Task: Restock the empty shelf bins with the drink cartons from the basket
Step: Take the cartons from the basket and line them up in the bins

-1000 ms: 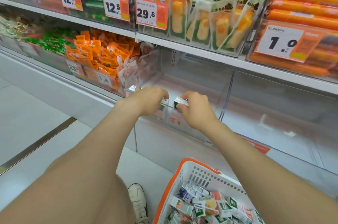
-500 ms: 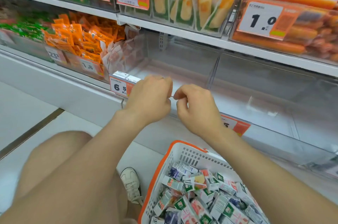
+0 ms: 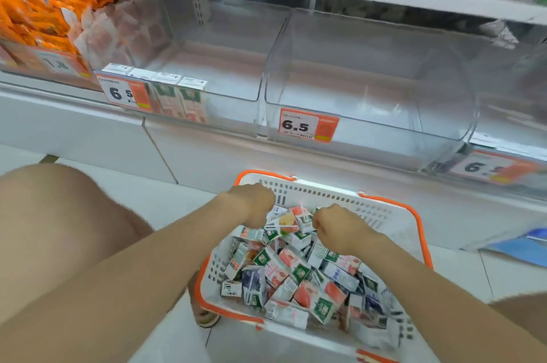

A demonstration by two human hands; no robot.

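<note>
A white basket with an orange rim (image 3: 395,210) stands on the floor below the shelf, heaped with small drink cartons (image 3: 299,274). My left hand (image 3: 251,205) and my right hand (image 3: 337,226) are both down in the basket, fingers curled onto the top cartons. Whether either hand grips one is hidden. On the shelf, a clear bin (image 3: 231,90) holds a short row of upright cartons (image 3: 165,87) at its front left. The clear bin (image 3: 370,90) to its right is empty.
Price tags reading 6.5 (image 3: 307,125) hang on the bin fronts. Orange snack packs (image 3: 35,7) and pale packets (image 3: 118,28) fill the bins to the left. My bare knee (image 3: 59,229) is at left. A blue object (image 3: 521,247) lies on the floor at right.
Both hands have left the shelf bin's front and dropped into the basket. The view has tilted down, and the row of cartons in the left bin now shows.
</note>
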